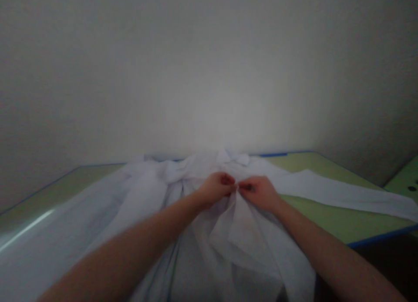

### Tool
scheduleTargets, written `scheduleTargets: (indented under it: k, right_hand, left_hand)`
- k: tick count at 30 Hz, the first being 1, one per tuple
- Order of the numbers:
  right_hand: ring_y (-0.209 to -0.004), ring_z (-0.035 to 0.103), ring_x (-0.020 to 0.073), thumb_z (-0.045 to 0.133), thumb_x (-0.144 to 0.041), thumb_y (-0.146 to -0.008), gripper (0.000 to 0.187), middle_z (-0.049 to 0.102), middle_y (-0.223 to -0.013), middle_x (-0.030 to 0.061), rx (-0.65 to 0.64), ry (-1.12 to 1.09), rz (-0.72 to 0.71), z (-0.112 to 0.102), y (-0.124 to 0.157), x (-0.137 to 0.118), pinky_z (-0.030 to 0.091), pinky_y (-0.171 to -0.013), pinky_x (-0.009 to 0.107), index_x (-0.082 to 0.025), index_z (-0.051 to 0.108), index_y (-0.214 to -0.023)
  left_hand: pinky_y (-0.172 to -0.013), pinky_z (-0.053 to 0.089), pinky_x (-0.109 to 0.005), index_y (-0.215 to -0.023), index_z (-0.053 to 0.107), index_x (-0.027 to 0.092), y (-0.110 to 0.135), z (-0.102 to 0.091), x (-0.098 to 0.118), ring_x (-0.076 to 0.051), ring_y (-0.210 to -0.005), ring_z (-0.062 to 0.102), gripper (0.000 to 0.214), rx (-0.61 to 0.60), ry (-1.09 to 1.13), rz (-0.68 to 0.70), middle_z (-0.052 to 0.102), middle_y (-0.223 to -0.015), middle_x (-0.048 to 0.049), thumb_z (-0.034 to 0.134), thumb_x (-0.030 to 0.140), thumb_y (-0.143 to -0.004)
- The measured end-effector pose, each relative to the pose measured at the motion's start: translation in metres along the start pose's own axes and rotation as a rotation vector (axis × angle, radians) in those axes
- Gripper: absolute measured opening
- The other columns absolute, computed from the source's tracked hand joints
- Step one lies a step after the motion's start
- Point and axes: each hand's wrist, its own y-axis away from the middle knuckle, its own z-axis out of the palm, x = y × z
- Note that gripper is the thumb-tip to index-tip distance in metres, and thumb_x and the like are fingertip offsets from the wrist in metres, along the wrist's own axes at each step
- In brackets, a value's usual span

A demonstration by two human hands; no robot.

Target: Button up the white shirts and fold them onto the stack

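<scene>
A white long-sleeved shirt (248,232) lies spread and rumpled in front of me, its lower part coming towards me over the near side. My left hand (217,189) is closed, its thumb and fingers pinching the fabric near the middle of the shirt front. Right beside it, my right hand (259,191) pinches the same spot from the other side, so the fingertips nearly meet. Folds fan down from that point. Whether a button sits between the fingers is too small and blurred to tell. One sleeve (336,191) stretches out to the right.
Under the shirt is a yellow-green table (329,221) with blue edging. A pale wall (209,75) rises right behind it. At the far right stands another green surface (405,178) with dark round spots. Below the table's near right edge it is dark.
</scene>
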Motion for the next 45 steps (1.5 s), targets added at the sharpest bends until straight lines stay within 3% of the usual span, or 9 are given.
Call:
scheduleTargets:
  k: [4, 9, 13, 22, 28, 39, 45]
  right_hand:
    - [-0.067, 0.061, 0.0128, 0.061, -0.028, -0.070, 0.018, 0.068, -0.075, 0.0016, 0.068, 0.123, -0.025, 0.0052, 0.0022, 0.0009, 0.045, -0.064, 0.023, -0.020, 0.070, -0.084]
    - [-0.065, 0.058, 0.0111, 0.059, -0.027, -0.072, 0.014, 0.066, -0.073, 0.0001, 0.052, 0.230, -0.090, 0.0059, 0.0039, -0.0025, 0.040, -0.063, 0.022, -0.021, 0.069, -0.081]
    - [-0.067, 0.057, 0.0115, 0.058, -0.026, -0.074, 0.014, 0.066, -0.075, 0.0006, 0.056, 0.274, -0.141, 0.0051, 0.0048, -0.0044, 0.039, -0.065, 0.022, -0.021, 0.069, -0.082]
    - [-0.067, 0.057, 0.0113, 0.059, -0.029, -0.074, 0.012, 0.066, -0.074, 0.0002, 0.098, 0.227, -0.104, 0.0054, 0.0053, -0.0030, 0.039, -0.065, 0.022, -0.020, 0.067, -0.078]
    - [-0.065, 0.055, 0.0121, 0.057, -0.027, -0.074, 0.014, 0.065, -0.073, 0.0018, 0.066, 0.256, -0.056, 0.0065, 0.0049, -0.0061, 0.038, -0.062, 0.023, -0.019, 0.068, -0.077]
    - [-0.061, 0.053, 0.0112, 0.057, -0.024, -0.071, 0.011, 0.064, -0.068, 0.0006, 0.103, 0.286, -0.045, 0.0065, 0.0047, -0.0048, 0.036, -0.059, 0.022, -0.019, 0.067, -0.073]
    - [-0.065, 0.056, 0.0116, 0.058, -0.026, -0.074, 0.012, 0.065, -0.072, 0.0007, 0.087, 0.198, -0.048, 0.0063, 0.0038, -0.0039, 0.039, -0.063, 0.022, -0.019, 0.068, -0.075]
  left_hand:
    - [-0.052, 0.043, -0.021, -0.078, 0.058, 0.013, -0.0015, 0.0017, -0.0024, -0.009, -0.052, 0.054, 0.017, 0.003, -0.032, -0.018, 0.059, -0.061, -0.0007, 0.065, 0.021, -0.064]
    - [-0.055, 0.045, -0.024, -0.076, 0.059, 0.012, -0.0016, 0.0038, 0.0001, -0.012, -0.056, 0.058, 0.016, -0.018, 0.029, -0.085, 0.062, -0.065, -0.0040, 0.062, 0.024, -0.066]
    - [-0.055, 0.046, -0.024, -0.081, 0.060, 0.012, -0.0005, 0.0048, 0.0010, -0.013, -0.059, 0.059, 0.021, -0.009, -0.013, -0.064, 0.064, -0.069, -0.0053, 0.066, 0.022, -0.063]
    - [-0.056, 0.047, -0.023, -0.089, 0.059, 0.012, -0.0019, 0.0076, -0.0001, -0.012, -0.058, 0.060, 0.025, 0.026, 0.070, -0.072, 0.064, -0.070, -0.0044, 0.062, 0.012, -0.065]
    - [-0.052, 0.043, -0.020, -0.083, 0.056, 0.014, -0.0015, 0.0083, -0.0024, -0.010, -0.055, 0.058, 0.018, 0.050, 0.035, -0.047, 0.063, -0.064, -0.0022, 0.062, 0.012, -0.066]
    - [-0.055, 0.045, -0.021, -0.078, 0.058, 0.014, -0.0004, 0.0073, -0.0012, -0.010, -0.057, 0.056, 0.018, 0.009, -0.024, -0.008, 0.061, -0.066, -0.0014, 0.066, 0.027, -0.068]
    - [-0.056, 0.046, -0.023, -0.083, 0.054, 0.014, -0.0012, 0.0087, -0.0064, -0.011, -0.058, 0.058, 0.019, 0.044, 0.100, -0.041, 0.062, -0.069, -0.0026, 0.065, 0.021, -0.069]
